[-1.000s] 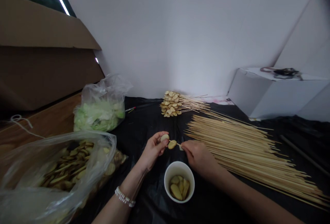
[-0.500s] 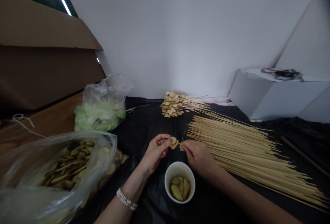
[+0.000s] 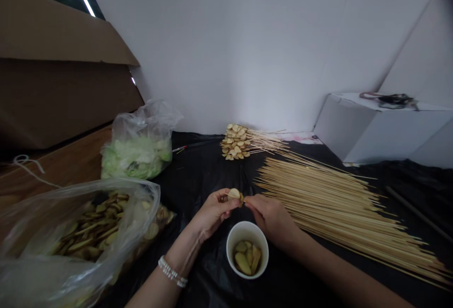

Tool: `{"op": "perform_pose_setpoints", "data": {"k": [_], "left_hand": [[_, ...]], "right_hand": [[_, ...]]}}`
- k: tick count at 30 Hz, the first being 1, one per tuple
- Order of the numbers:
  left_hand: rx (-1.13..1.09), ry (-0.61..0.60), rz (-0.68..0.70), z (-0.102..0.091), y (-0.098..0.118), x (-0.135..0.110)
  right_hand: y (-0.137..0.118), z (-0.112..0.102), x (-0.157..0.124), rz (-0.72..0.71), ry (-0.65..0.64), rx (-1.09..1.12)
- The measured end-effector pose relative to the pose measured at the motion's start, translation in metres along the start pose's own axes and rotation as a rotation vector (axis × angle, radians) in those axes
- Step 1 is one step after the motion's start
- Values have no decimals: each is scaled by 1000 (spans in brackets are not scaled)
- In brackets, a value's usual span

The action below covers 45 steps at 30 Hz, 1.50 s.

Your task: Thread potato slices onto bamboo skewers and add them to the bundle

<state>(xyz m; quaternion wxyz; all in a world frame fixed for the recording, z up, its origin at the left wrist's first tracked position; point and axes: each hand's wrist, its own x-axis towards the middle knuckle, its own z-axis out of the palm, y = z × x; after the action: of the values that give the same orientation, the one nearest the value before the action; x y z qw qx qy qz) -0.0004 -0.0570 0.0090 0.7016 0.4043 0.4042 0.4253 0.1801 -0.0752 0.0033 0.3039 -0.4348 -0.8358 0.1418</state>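
Observation:
My left hand pinches pale potato slices between thumb and fingers, above and left of the white cup. My right hand is closed on a thin bamboo skewer that runs into these slices; most of the skewer is hidden by the hand. The two hands nearly meet. Below them stands the white cup, with several slices inside. Beyond the hands lies a pile of threaded slices, their sticks pointing right.
Many loose skewers spread over the black sheet at right. To the left are an open plastic bag of slices and a clear bag of pale green leaves. A white box and a cardboard box flank the wall.
My right hand has moved slightly left, closing the gap to my left hand. The slices in my left hand have turned, and one now faces me more broadly.

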Motion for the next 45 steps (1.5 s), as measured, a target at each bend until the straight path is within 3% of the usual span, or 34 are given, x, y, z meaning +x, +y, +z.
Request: {"op": "perform_pose_setpoints", "data": {"k": [8,16,26,31,41,45], "left_hand": [[-162,-79,-82,-8,1,1],[-286,-139,-164,-12,5,-1],[-468,-122,-190,-14,10,-2],[-588,-83,-153,-19,12,2],[-569,4,-112,-21,9,7],[-593,112,-88,-22,10,8]], "right_hand": [[-2,-8,6,5,-5,275],[-2,-21,9,31,-75,354],[1,-31,12,53,-161,427],[1,-32,12,98,-143,405],[9,-21,11,112,-69,315],[7,-22,11,129,-80,281]]}}
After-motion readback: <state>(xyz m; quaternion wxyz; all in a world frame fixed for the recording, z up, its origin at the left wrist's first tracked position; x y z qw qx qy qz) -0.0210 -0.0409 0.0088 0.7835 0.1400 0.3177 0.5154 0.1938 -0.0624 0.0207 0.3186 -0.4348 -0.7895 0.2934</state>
